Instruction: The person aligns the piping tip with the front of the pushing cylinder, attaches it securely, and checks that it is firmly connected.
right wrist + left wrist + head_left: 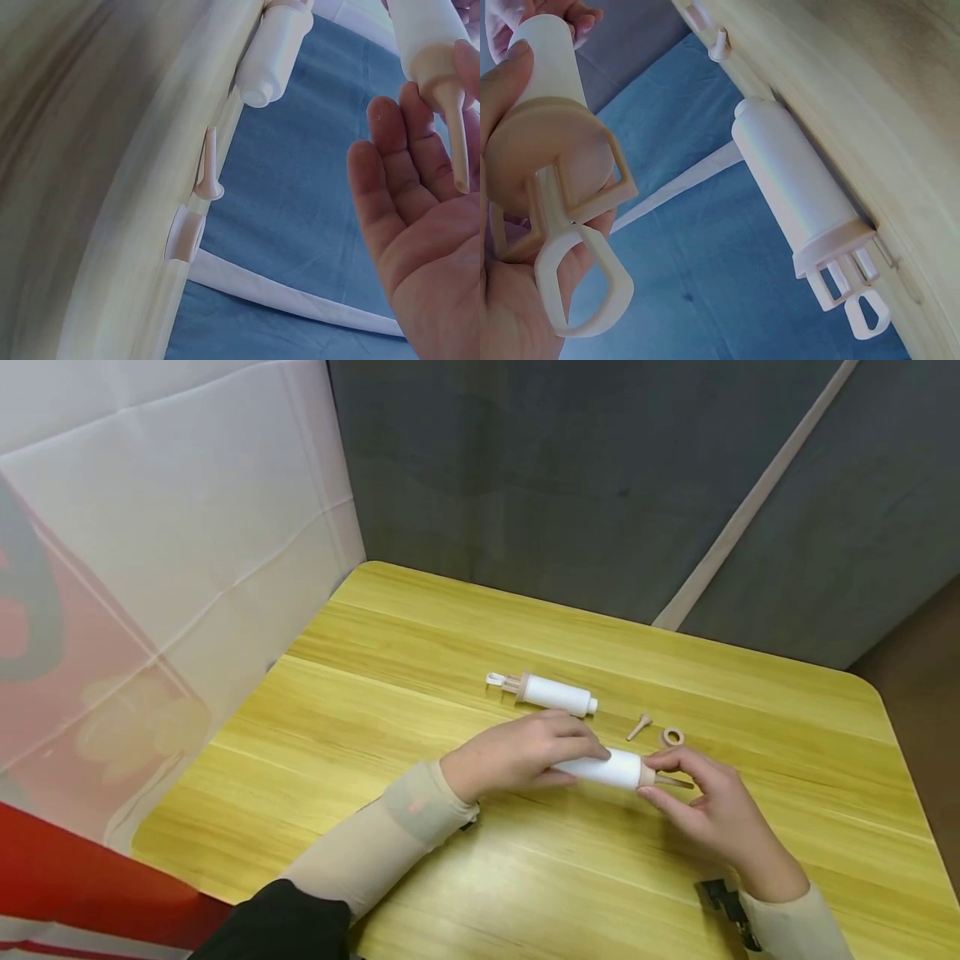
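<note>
A large white syringe [618,768] lies across both hands just over the table. My left hand [525,752] grips its barrel from above. In the left wrist view, a beige flange with finger grips [551,154] and a white plunger ring [622,289] stick out past that palm. The thumb and fingers of my right hand [723,802] pinch the beige collar [647,774] at the other end. From this collar a long, thin beige nozzle [456,142] points over the right palm, its tip free.
Beyond the hands lies a second white syringe [557,695] with a beige flange and white pull ring. To its right are a small loose beige nozzle [640,727] and a beige threaded-looking ring [672,737]. A grey curtain [525,468] hangs behind the wooden table [300,735].
</note>
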Demonstrator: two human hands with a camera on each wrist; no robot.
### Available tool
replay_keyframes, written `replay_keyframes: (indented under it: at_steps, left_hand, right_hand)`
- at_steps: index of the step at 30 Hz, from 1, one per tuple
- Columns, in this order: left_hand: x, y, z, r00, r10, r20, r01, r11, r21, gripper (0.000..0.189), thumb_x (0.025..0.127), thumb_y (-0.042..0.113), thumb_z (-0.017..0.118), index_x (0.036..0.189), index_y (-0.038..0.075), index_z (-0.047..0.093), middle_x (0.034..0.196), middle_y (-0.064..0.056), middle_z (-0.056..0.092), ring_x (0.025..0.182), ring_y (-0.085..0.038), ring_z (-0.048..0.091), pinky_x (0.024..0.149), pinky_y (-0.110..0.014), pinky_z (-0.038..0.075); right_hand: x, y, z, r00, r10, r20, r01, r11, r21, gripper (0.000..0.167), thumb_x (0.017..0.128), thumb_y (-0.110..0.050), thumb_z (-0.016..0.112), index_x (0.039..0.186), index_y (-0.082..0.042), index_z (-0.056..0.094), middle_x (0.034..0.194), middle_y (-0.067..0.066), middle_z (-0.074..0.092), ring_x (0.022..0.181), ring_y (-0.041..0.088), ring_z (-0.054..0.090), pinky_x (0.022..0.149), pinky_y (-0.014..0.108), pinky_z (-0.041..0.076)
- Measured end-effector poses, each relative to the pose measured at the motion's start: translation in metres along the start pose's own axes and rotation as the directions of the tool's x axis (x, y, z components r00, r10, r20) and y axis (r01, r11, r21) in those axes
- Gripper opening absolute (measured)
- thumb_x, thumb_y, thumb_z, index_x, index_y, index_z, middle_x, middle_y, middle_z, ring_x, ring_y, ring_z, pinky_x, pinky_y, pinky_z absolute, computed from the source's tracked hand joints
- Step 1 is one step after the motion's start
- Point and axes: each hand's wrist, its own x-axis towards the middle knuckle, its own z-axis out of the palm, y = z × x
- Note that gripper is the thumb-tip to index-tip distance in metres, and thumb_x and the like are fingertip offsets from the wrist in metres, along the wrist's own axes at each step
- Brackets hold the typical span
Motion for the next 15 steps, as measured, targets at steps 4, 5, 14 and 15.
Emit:
replay_keyframes:
  at_steps: [4, 5, 14, 15]
  left_hand:
    - [-0.0001, 0.0011, 0.0015, 1.000, 0.017, 0.000, -0.017, 1.000, 0.026, 0.045, 0.087, 0.010, 0.091, 0.128, 0.008, 0.072, 0.122, -0.006, 0.072, 0.112, -0.024, 0.066, 0.103, -0.027, 0.050]
    - [0.0001, 0.0016, 0.0021, 1.000, 0.020, 0.001, -0.020, 0.999, 0.036, 0.045, 0.087, 0.010, 0.091, 0.128, 0.008, 0.072, 0.122, -0.006, 0.071, 0.112, -0.024, 0.066, 0.103, -0.027, 0.050]
    - [0.0052, -0.0007, 0.0085, 0.999, 0.040, 0.014, -0.041, 0.997, 0.062, 0.043, 0.089, 0.013, 0.089, 0.129, 0.012, 0.073, 0.124, -0.005, 0.072, 0.113, -0.023, 0.065, 0.104, -0.027, 0.050]
    - [0.0041, -0.0013, 0.0101, 0.999, 0.033, 0.013, -0.033, 0.998, 0.046, 0.042, 0.089, 0.012, 0.089, 0.128, 0.011, 0.073, 0.124, -0.004, 0.072, 0.113, -0.023, 0.065, 0.104, -0.027, 0.049]
  right_hand:
    - [-0.0009, -0.0011, 0.0014, 1.000, 0.023, 0.012, -0.024, 0.999, 0.046, 0.046, 0.076, 0.016, 0.088, 0.109, -0.012, 0.074, 0.110, 0.008, 0.078, 0.103, 0.007, 0.071, 0.065, 0.020, 0.059]
    - [-0.0012, -0.0016, 0.0014, 0.999, 0.028, 0.016, -0.028, 0.998, 0.060, 0.045, 0.076, 0.017, 0.087, 0.109, -0.010, 0.074, 0.110, 0.009, 0.077, 0.103, 0.007, 0.071, 0.067, 0.021, 0.060]
    - [-0.0051, -0.0024, -0.0035, 0.997, 0.068, 0.036, -0.071, 0.995, 0.071, 0.043, 0.078, 0.018, 0.085, 0.108, -0.008, 0.071, 0.110, 0.008, 0.076, 0.105, 0.009, 0.071, 0.089, 0.023, 0.059]
    - [-0.0050, -0.0014, -0.0024, 0.997, 0.063, 0.051, -0.066, 0.996, 0.054, 0.042, 0.079, 0.017, 0.085, 0.109, -0.009, 0.070, 0.110, 0.007, 0.076, 0.105, 0.010, 0.070, 0.088, 0.025, 0.059]
